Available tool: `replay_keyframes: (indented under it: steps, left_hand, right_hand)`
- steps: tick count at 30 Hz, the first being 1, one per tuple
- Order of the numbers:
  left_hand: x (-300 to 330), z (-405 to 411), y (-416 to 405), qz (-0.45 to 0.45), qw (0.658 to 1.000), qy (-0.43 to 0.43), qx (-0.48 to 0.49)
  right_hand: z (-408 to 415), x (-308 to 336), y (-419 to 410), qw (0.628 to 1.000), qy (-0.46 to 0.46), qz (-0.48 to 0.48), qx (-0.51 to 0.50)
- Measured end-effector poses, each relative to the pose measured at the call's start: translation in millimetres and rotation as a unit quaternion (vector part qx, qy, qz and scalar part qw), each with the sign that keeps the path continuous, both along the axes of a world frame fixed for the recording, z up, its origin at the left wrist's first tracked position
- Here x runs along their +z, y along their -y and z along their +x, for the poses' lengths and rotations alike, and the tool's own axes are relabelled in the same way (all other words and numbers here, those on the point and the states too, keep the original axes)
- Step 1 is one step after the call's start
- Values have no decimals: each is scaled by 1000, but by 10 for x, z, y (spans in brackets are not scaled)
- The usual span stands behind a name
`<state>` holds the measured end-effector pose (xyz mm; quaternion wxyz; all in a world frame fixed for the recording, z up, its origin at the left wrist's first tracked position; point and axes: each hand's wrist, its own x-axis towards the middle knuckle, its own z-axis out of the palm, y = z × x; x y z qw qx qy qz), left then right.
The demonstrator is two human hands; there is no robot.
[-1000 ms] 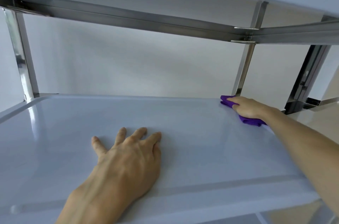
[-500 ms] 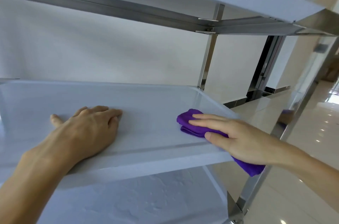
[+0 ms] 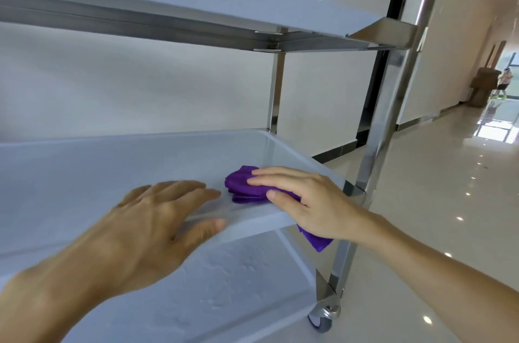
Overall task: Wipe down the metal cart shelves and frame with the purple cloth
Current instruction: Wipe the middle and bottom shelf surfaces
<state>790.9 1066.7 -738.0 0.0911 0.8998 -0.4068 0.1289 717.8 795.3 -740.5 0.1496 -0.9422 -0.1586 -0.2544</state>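
Two hands are seen in the head view over the middle white shelf of the metal cart [image 3: 118, 163]. The folded purple cloth [image 3: 244, 184] is pressed flat under the right hand [image 3: 303, 202] at the shelf's near right corner, one loose end hanging below the front edge. The right grip is a thumb-and-finger hold on the cloth; the left hand [image 3: 157, 219] lies with straight fingers on the shelf, holding nothing, just left of the cloth. Unwiped shelf stretches leftward from the cloth, along the shelf's long axis. The polished steel corner post [image 3: 384, 123] stands just right of the cloth, nearer the right hand.
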Motion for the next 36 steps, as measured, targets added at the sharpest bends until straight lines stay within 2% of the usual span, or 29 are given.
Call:
replay_keyframes:
  steps: [5,8,11,13,15,17,19,21,23,27,30,32,33,36]
  left_hand:
    - [-186,-4,66,53,998,27,16]
    - [-184,2,107,42,998,29,27]
    - [-158,-25,144,21,999,39,26]
    - [-97,-80,192,14,999,43,30]
    - [-65,-135,270,9,998,43,32]
    - [-87,-163,358,7,998,49,27]
    - [-95,-175,439,7,998,63,20]
    - [-89,-192,489,29,996,83,22]
    - [-103,-196,516,45,994,96,36]
    - [-179,-153,568,49,991,119,46]
    - [-190,-126,632,40,990,128,48]
    - [-193,-116,659,28,990,133,44]
    - [-196,-112,666,23,989,137,42]
    - [-209,-90,666,17,988,150,34]
  right_hand:
    - [-38,-215,307,986,144,-44,-74]
    - [-192,-377,602,969,188,28,-159]
    - [-335,-406,762,950,219,153,-163]
    - [-379,-258,794,911,263,277,-153]
    - [-393,-5,834,850,333,379,-149]
    - [-376,260,894,789,399,446,-142]
    - [-304,430,936,756,433,472,-136]
    - [-179,441,930,762,420,474,-134]
    - [-45,271,870,793,380,454,-140]
    - [116,-337,746,849,369,340,-164]
    - [122,-663,771,873,331,317,-166]
    - [73,-799,809,866,320,355,-146]
    - [42,-852,833,851,324,389,-142]
    - [-32,-992,968,773,347,489,-208]
